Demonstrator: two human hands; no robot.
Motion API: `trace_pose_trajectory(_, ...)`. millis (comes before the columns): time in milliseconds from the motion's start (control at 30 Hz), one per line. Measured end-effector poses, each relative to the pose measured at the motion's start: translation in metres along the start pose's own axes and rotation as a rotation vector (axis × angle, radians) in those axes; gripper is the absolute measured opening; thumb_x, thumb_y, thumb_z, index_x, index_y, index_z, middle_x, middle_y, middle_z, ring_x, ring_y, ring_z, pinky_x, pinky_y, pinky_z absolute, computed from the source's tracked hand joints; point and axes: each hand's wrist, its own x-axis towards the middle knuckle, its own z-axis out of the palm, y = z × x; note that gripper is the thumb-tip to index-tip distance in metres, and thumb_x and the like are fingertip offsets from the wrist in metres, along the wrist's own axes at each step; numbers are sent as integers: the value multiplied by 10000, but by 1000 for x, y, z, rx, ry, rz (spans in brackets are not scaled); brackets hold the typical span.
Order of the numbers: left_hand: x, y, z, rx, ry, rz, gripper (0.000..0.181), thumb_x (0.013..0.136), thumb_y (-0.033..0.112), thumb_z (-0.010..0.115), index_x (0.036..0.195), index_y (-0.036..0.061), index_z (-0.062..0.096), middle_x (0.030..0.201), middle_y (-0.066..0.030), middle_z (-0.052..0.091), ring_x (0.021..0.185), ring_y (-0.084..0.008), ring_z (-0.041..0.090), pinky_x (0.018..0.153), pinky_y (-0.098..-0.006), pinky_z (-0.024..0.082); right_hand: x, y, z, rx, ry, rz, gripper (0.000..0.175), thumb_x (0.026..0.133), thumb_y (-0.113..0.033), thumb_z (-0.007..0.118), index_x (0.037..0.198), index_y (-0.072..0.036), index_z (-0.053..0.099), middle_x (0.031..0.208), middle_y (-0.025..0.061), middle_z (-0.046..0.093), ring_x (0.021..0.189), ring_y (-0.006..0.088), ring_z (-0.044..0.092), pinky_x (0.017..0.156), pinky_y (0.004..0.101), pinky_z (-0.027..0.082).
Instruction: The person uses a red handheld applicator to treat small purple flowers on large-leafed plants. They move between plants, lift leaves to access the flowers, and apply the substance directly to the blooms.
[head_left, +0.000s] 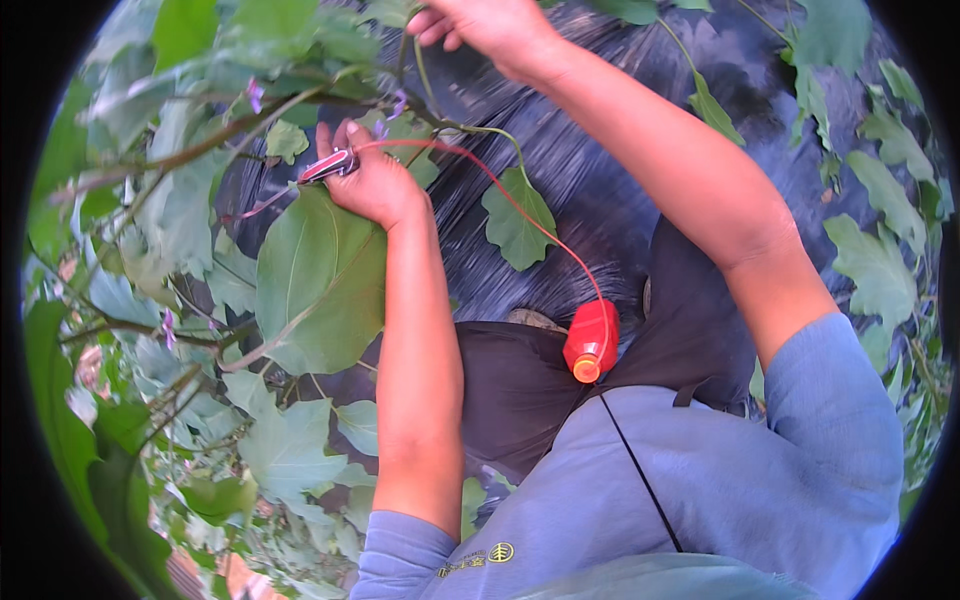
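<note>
My left hand (379, 186) grips a small silver-and-red hand-held applicator (328, 166) among leafy stems with purple flowers (255, 95), which look like eggplant plants. From the applicator a thin red tube (517, 202) curves down to a red bottle (590, 330) with an orange cap, hanging at my waist. Just below that hand is a broad green leaf (319, 281). My right hand (491, 34) reaches to the top edge of the view, its fingers curled beside a green stem (422, 67). Whether those fingers pinch anything is hidden.
Shiny black plastic film (480, 247) covers the ground before my legs. Branches (225, 135) crowd the left side, and more lobed leaves (874, 262) stand at the right. A single leaf (520, 219) hangs between my arms. A black cord (641, 472) crosses my shirt.
</note>
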Motion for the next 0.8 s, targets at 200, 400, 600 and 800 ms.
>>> trace_pose_trajectory(200,1,11,-14,7,54,-28,516,1016,31,689,1474,-108,497,1165,-168,702,995,-169,665,860,-314,556,-7,-1,2,1,75,25,356,1023,-318,652,971,26,729,852,111,761,677,150,695,581,277,534)
trace_pose_trajectory(400,7,-1,2,-142,-117,-36,678,868,-53,839,1459,-92,510,1348,-226,625,1075,-208,657,940,-326,565,-17,6,-9,50,49,24,374,1041,-332,652,975,27,728,861,116,761,694,155,698,607,282,546)
trace_pose_trajectory(600,20,-13,5,-14,-94,67,476,855,-30,876,1250,-90,617,1143,-161,709,1006,-196,686,913,-330,571,-21,-1,-18,-64,-44,68,442,1058,-386,650,932,27,741,863,105,758,703,143,687,633,279,548)
trace_pose_trajectory(800,25,-8,1,17,-145,8,315,900,15,853,1152,-97,700,1050,-101,737,933,-152,681,869,-301,555,-25,6,-22,-117,-210,116,446,1051,-408,660,1012,24,763,870,89,757,744,131,678,680,279,552)
